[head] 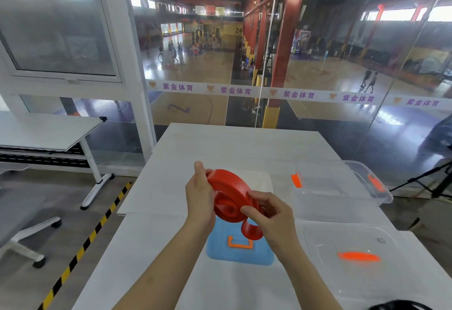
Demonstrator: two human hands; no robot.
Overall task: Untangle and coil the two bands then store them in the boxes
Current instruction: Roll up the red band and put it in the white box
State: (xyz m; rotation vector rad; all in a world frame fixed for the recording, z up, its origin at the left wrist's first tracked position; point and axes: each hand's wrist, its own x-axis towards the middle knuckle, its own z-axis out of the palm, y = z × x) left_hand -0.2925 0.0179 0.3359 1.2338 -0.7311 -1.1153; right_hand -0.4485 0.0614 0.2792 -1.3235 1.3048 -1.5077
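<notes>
In the head view, the hands and the coiled red band hide part of a blue lid on the white table. A clear box sits near the table's right edge, a clear lid nearer; bare tabletop lies left. The left hand grips the coil's left side above the table, and the right hand pinches its loose end.

White worktop up front, white folding table off left, yellow-black hazard tape along grey floor, black tripod far right, wooden basketball court beyond glass.
</notes>
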